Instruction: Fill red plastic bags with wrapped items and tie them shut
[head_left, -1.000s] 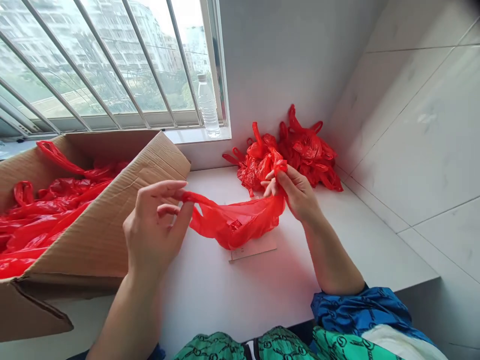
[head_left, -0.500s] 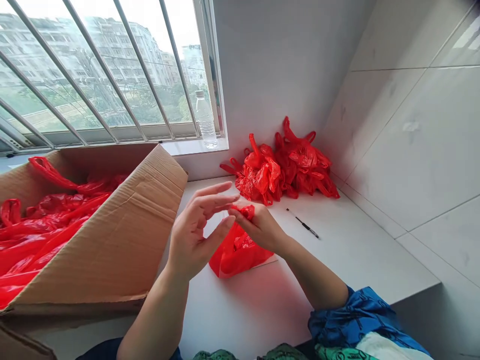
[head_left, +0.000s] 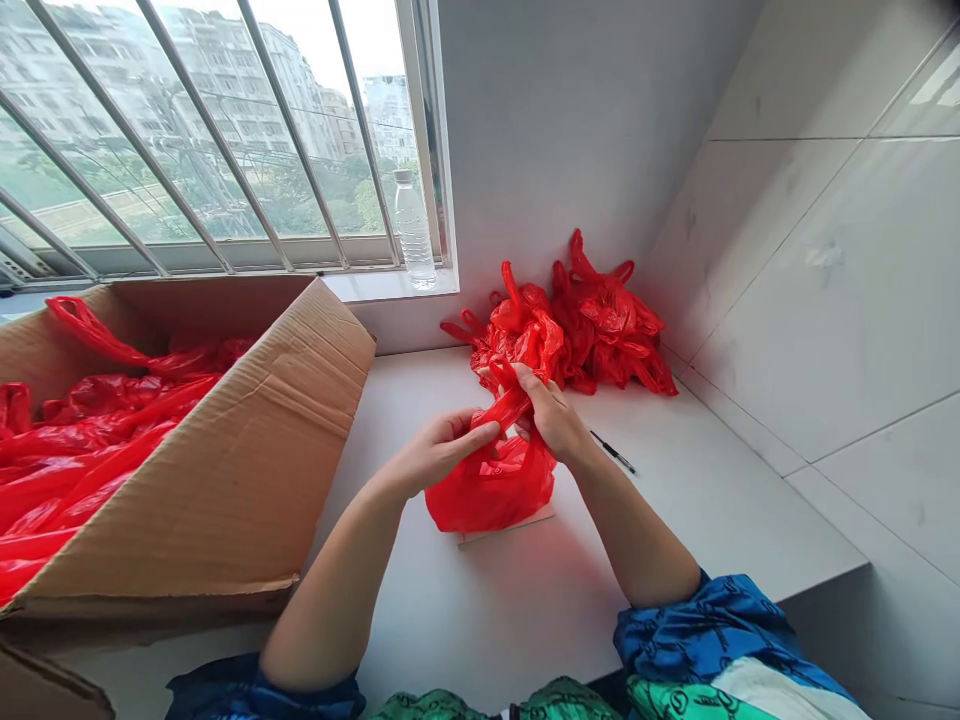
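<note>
That thin red plastic carrier bag [head_left: 491, 492] is super light and floppy, so the gathered neck is the spot to grab. Right hand [head_left: 546, 412] is clenched around it, left hand [head_left: 442, 452] seems to be pinching it too (hard to see), and the bag's belly sits on a white card [head_left: 506, 527] on the table [head_left: 420, 610].

Barred window [head_left: 202, 140] (city blocks [head_left: 247, 100] outside), tiled wall [head_left: 817, 300].

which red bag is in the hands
The red plastic bag gathered in the left hand and right hand; the others sit bundled by the wall or lie in the cardboard box.
</note>
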